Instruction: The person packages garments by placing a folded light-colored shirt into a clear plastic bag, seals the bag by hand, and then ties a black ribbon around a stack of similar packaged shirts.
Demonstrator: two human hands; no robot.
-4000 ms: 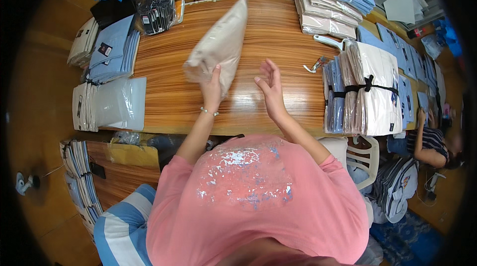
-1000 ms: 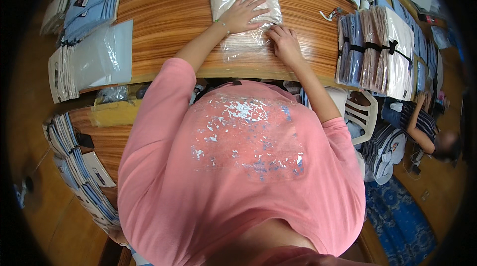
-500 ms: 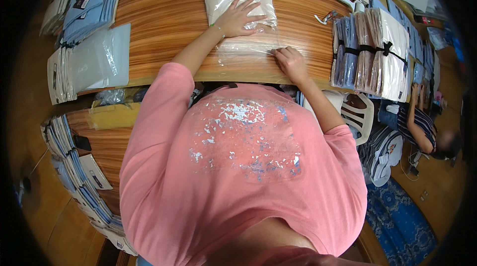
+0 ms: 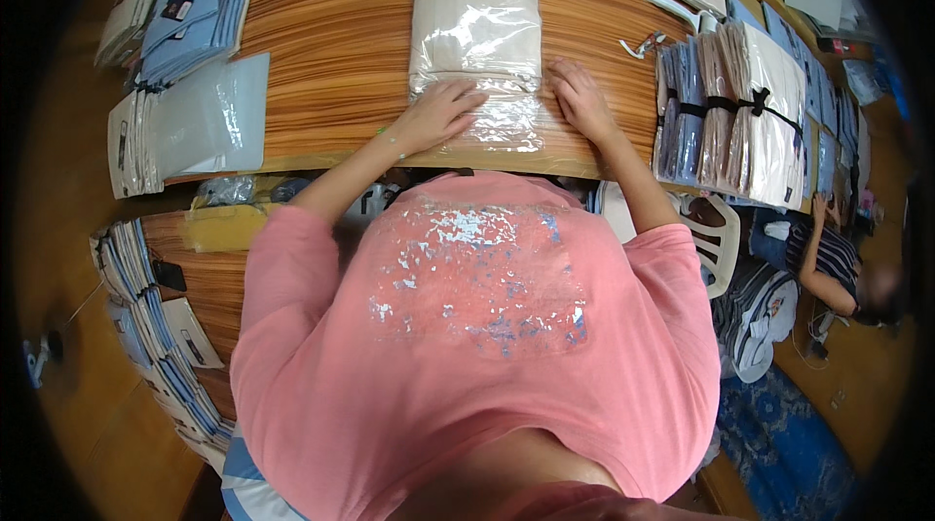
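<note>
Bagged cream cloth (image 4: 474, 10) lies flat on the table, left hand (image 4: 438, 119) on its near end

Head view: the folded cloth sits in a clear bag (image 4: 511, 136) at the middle of the wood-grain table (image 4: 331, 15), with the bag's loose end toward the person's pink shirt (image 4: 477, 365). The left hand rests palm down on the left side of that end, fingers stretched out and close together, gripping nothing. The right hand (image 4: 581, 100) is palm down just beside the bag's right edge, fingers loosely parted and curved; whether its fingertips touch the plastic cannot be told.

To the right stands a bundle (image 4: 716, 131) of wrapped clothes tied with black ribbon, a white handle (image 4: 670, 7) lying beyond it. To the left are blue clothes (image 4: 190, 10) in a stack and cloudy plastic sheets (image 4: 229, 122). A co-worker (image 4: 830, 263) in a striped top is at the far right.
</note>
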